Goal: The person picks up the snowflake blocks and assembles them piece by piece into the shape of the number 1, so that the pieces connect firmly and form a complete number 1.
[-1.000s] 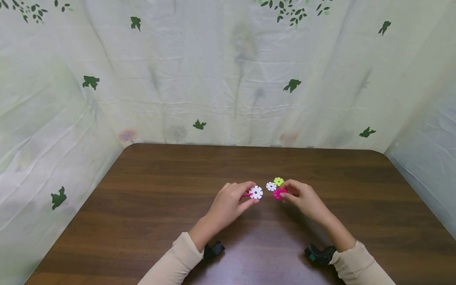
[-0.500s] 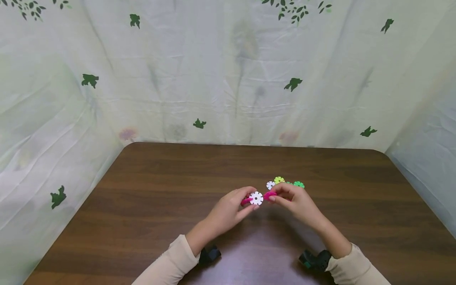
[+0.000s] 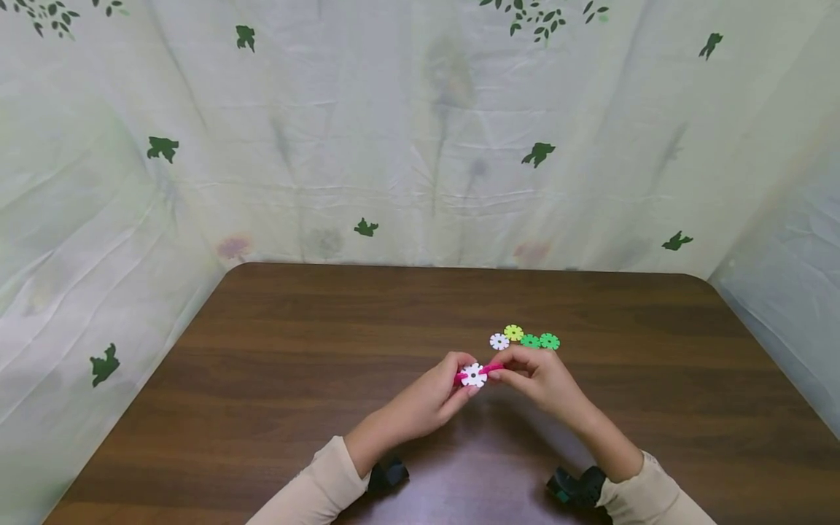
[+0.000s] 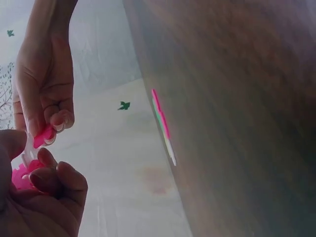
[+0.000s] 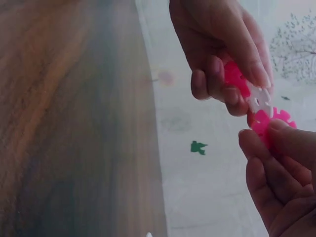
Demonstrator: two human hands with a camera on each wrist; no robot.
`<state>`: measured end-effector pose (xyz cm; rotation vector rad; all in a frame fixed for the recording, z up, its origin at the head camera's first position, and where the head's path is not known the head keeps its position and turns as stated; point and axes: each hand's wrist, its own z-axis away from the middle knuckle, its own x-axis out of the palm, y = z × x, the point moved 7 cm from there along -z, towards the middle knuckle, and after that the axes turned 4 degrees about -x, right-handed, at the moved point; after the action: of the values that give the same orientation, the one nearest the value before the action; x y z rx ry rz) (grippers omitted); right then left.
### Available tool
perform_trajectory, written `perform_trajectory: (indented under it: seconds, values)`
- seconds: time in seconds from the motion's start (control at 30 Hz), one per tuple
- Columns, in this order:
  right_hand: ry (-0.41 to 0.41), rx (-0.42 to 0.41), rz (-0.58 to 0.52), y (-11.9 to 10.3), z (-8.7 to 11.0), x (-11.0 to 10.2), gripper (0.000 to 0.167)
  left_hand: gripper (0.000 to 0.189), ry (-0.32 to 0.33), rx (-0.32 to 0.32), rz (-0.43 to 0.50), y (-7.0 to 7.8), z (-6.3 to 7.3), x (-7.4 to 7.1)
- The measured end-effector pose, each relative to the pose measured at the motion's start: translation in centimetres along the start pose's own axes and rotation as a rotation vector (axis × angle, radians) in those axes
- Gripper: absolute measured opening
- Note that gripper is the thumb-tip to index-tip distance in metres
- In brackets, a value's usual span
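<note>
Above the table, my left hand (image 3: 429,394) pinches a white notched plastic disc (image 3: 473,375) between thumb and fingers. One pink notched disc (image 5: 236,79) is joined to its left side, partly covered by the left fingers. My right hand (image 3: 547,379) pinches another pink disc (image 5: 261,123) by its edge and holds it against the white disc's right rim, the two crossing at an angle. Whether their notches have locked together I cannot tell. Both hands are close together, fingertips almost meeting around the small chain of discs.
Just beyond the right hand lie loose discs on the brown table (image 3: 315,321): a white one (image 3: 499,341), a yellow one (image 3: 513,332) and two green ones, the outer green disc (image 3: 550,341) farthest right. Pink discs (image 4: 164,123) also lie there in the left wrist view.
The right hand has lifted a pink disc from beside the loose discs and moved it left to the white disc. The left hand has come slightly nearer the body, uncovering nothing new.
</note>
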<state>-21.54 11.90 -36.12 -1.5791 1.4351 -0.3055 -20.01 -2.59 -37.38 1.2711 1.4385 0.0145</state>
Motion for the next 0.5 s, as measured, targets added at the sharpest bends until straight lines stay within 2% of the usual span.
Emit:
perform_trajectory:
  seconds: [0.13,0.37,0.5]
  values:
    - [-0.021,-0.012,0.010,-0.35,-0.11,-0.13,0.012,0.038,0.006,0.006,0.022,0.26,-0.11,-0.25]
    - [-0.055,0.075,-0.012,0.00,-0.01,-0.61,0.015,0.035,0.028,-0.051,0.069,-0.19,-0.15,-0.69]
    - [-0.080,0.139,-0.034,0.46,0.16,-0.45,0.014,0.048,0.056,-0.063,0.058,-0.28,0.09,-1.00]
